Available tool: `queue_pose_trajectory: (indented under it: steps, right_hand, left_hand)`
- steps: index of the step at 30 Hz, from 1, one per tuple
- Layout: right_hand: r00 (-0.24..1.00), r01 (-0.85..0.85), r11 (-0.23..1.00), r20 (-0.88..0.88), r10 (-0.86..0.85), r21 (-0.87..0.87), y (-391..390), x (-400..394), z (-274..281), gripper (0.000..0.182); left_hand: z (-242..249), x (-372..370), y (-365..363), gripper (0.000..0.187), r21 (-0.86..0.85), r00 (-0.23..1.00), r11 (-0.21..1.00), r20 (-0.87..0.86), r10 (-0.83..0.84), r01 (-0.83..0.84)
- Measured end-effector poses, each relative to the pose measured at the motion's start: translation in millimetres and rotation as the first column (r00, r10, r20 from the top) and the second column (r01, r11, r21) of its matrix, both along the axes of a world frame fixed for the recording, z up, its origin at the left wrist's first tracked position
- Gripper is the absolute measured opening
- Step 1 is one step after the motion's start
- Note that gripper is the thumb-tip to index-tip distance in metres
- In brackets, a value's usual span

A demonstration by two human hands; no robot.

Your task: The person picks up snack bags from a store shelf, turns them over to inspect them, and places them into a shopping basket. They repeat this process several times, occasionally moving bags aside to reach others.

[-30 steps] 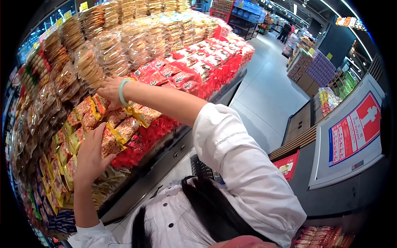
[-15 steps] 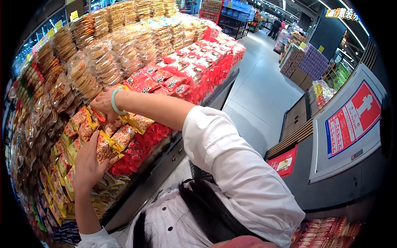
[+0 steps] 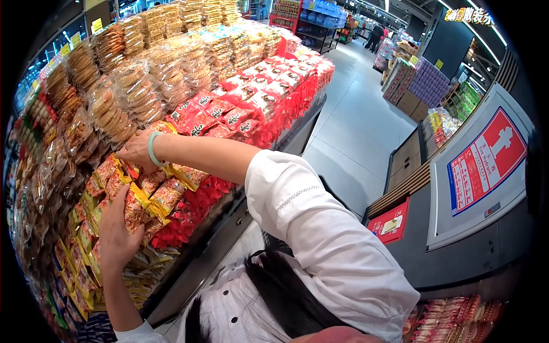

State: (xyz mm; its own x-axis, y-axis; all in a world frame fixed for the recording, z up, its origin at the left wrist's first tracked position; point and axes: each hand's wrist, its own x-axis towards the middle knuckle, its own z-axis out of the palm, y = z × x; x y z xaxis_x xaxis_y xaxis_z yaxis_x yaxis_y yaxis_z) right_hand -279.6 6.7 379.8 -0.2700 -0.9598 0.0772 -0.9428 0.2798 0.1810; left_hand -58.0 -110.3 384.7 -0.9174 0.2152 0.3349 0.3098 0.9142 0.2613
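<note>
Yellow-and-red snack packets (image 3: 168,195) lie in rows at the near side of a shop display. My left hand (image 3: 119,231) rests along the near side of one snack packet (image 3: 139,207), fingers stretched out and thumb spread apart. Farther up, my right hand (image 3: 139,151), with a pale green bangle (image 3: 152,150) at the wrist, reaches across and bends its fingers over the top of the packets. It appears closed on a snack packet; its fingertips are partly hidden. Red packets (image 3: 220,108) lie just beyond the right forearm.
Stacked clear bags of round crackers (image 3: 134,86) rise behind the packets. The display's dark edge (image 3: 229,214) runs along the near side. An aisle floor (image 3: 343,126) lies to the right, beside a fire hydrant panel (image 3: 486,160). People (image 3: 374,39) stand far down the aisle.
My right hand has moved slightly left and down over the packets. My left hand stays against the packets, shifted slightly. The whole view has moved a little.
</note>
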Motion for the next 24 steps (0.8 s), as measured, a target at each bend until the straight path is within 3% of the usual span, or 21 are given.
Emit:
queue_pose_trajectory:
  steps: [13, 16, 19, 21, 22, 23, 24]
  right_hand:
    - [0.999, -0.028, 0.996, -0.026, 0.026, -0.083, -2.2, -8.1, -2.1, 0.065]
    - [0.997, 0.060, 0.998, 0.047, -0.061, 0.028, -5.8, -10.8, 4.3, 0.064]
    - [0.997, 0.028, 0.995, 0.078, -0.020, -0.100, -6.3, -22.7, -7.3, 0.094]
    - [0.991, 0.032, 0.995, 0.131, -0.019, -0.093, 1.6, -15.8, 8.9, 0.096]
    - [0.983, 0.086, 0.992, 0.167, -0.069, -0.095, 7.4, -2.6, 21.2, 0.073]
    - [0.989, 0.097, 0.989, 0.126, -0.082, -0.116, 3.8, -9.4, 14.9, 0.074]
    - [0.993, 0.059, 0.986, 0.106, -0.043, -0.154, 4.1, -17.3, 9.1, 0.079]
  left_hand:
    - [3.6, -7.2, -6.6, 0.082, 0.178, 1.000, 0.984, -0.003, 0.002, -0.002]
    - [2.4, -11.0, -12.0, 0.082, 0.194, 0.999, 0.981, -0.027, -0.027, 0.032]
    - [-2.0, -15.5, -21.0, 0.078, 0.230, 0.995, 0.969, -0.069, -0.075, 0.089]
    - [-1.2, -13.8, -22.7, 0.077, 0.286, 1.000, 0.958, -0.005, -0.006, 0.007]
    - [1.7, -12.2, -20.8, 0.077, 0.299, 0.999, 0.954, -0.044, -0.020, 0.033]
    - [3.3, -9.9, -23.8, 0.077, 0.329, 1.000, 0.944, 0.023, 0.017, -0.023]
    - [0.6, -11.2, -26.9, 0.078, 0.354, 1.000, 0.935, -0.023, 0.006, 0.002]
